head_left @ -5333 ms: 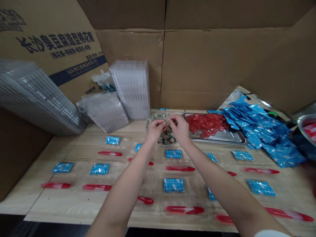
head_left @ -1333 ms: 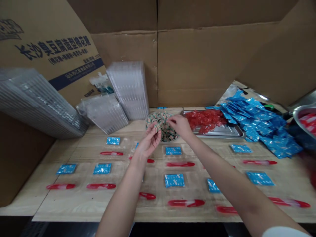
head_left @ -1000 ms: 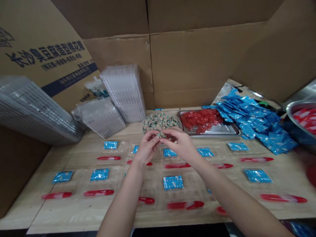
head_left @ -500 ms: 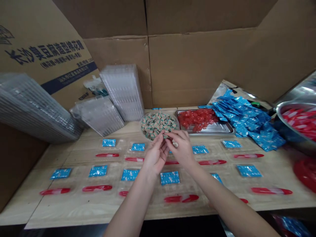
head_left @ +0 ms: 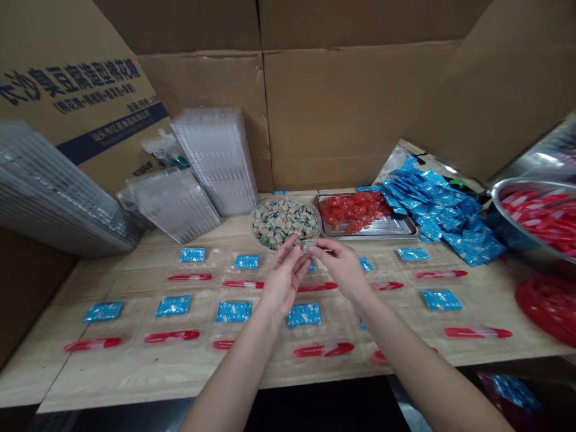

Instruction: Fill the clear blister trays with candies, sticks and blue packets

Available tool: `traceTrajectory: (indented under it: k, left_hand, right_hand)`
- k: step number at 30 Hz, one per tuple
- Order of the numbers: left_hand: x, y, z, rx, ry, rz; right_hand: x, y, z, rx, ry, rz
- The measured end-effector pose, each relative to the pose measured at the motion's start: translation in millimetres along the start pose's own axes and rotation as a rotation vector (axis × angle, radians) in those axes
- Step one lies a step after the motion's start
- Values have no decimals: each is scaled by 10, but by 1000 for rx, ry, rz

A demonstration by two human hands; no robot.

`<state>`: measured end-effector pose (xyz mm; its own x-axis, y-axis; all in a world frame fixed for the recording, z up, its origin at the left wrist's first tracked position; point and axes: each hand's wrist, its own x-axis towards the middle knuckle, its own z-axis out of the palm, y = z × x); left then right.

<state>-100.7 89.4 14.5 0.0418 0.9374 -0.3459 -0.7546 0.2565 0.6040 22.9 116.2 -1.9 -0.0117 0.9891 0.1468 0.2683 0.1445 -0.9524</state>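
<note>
Over the near edge of a round bowl (head_left: 252, 231) full of small beige-and-green squares (head_left: 283, 219), my two hands meet. My right hand (head_left: 339, 264) pinches one small beige-and-green square (head_left: 309, 243) between thumb and fingertips. Beside it, my left hand (head_left: 285, 276) has its fingers curled and thumb up; what it holds, if anything, is too small to make out. Below them, clear plastic trays (head_left: 270, 342) lie in two rows, with blue packets (head_left: 303, 315) and red wrapped pieces (head_left: 323, 350) in them. My forearms cover some trays.
Stacked clear trays (head_left: 216, 162) stand at the back left, with a taller stack (head_left: 58, 186) further left. A metal tray (head_left: 387, 228) holds red packets (head_left: 353, 210). Blue packets (head_left: 432, 198) are heaped beside a metal bowl (head_left: 499, 210) of red pieces. Cardboard (head_left: 351, 114) walls the back.
My right hand has moved slightly right and away from the left, so the small square shows between them. The whole view has shifted a little.
</note>
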Motion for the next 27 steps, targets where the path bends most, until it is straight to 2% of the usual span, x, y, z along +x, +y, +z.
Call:
traceTrajectory:
  k: [2,9,13,15,17,19,20,23,25,27]
  left_hand:
    - [-18,-20,-38,75,-40,42]
    - [33,-54,-20,47,53,-37]
    - [62,4,24,122,51,-44]
    - [65,33,32,191,30,-55]
    - [78,41,8,284,2,-85]
    - [105,17,-63,409,-31,-118]
    - [122,-7,-117,500,-36,-90]
    - [156,-95,-314,926,-46,162]
    - [147,-143,-426,1263,-119,340]
    - [118,-171,-491,1530,-239,430]
  right_hand:
    - [-32,22,-34,68,-22,35]
    - [-156,0,-72,-429,82,-376]
    - [-185,-23,-62,-474,86,-437]
    - [-205,-29,-77,-427,64,-404]
    - [-207,-22,-130,-328,22,-304]
    - [-165,14,-232,-204,-52,-121]
    - [-122,47,-297,-155,-81,-8]
    - [70,191,-496,-122,-118,259]
    - [203,296,-572,-190,-118,271]
    - [295,375,-574,-311,-171,202]
